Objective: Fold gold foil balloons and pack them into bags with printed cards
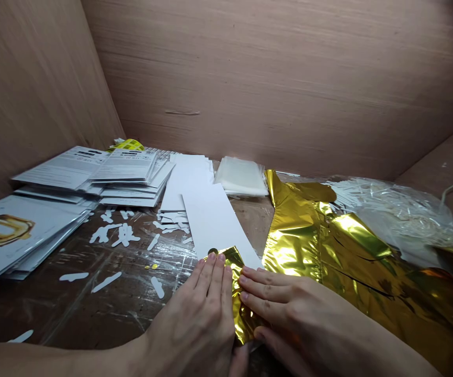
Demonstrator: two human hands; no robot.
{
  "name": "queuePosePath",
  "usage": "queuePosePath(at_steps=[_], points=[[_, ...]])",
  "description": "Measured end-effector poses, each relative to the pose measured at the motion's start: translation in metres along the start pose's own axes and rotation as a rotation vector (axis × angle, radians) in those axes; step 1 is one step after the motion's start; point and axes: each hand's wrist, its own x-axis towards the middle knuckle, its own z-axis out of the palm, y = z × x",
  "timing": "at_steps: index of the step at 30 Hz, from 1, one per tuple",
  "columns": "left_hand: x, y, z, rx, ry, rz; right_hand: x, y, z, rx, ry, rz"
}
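Small gold foil piece [237,301], compact & apparently part-folded, lies at near end of a white card strip [218,225] on the table [104,324], btwn two hands. L hand [205,309] & R hand [295,301] press it w/ straight fingers, each grip flat, not curled round it. Flattening looks unfinished: foil's surface is crinkled. Larger gold foil [299,238], spread at R, appears unfolded; printed packets [59,167], stacked far L, look finished.
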Motion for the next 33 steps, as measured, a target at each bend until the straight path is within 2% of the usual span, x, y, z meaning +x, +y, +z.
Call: queuePosePath(at_steps=[3,7,12,19,22,25,29,31,33], points=[[-0.002,0.000,0.000,0.022,0.028,-0.009,-0.002,0.002,-0.003,0.017,-0.008,-0.015],[-0.002,0.001,0.000,0.047,0.064,-0.012,-0.006,0.008,0.005,0.004,-0.008,-0.022],[0.000,0.002,-0.005,0.012,-0.022,-0.060,-0.007,0.007,0.012,-0.010,-0.033,-0.003],[-0.001,0.009,-0.016,-0.037,-0.117,-0.094,0.000,0.005,0.003,0.153,-0.002,0.033],[-0.001,0.011,-0.018,-0.043,-0.167,-0.121,0.011,0.020,0.003,0.118,0.140,0.147],[-0.001,0.011,-0.015,-0.060,-0.126,-0.120,0.032,0.044,0.005,0.080,0.242,0.296],[-0.004,0.009,-0.011,-0.086,-0.036,-0.109,0.067,0.077,0.006,0.409,0.234,0.463],[-0.004,0.009,-0.013,-0.098,-0.049,-0.113,0.080,0.088,0.004,0.581,0.235,0.527],[-0.003,0.009,-0.016,-0.110,-0.075,-0.123,0.085,0.093,0.001,0.689,0.182,0.533]])
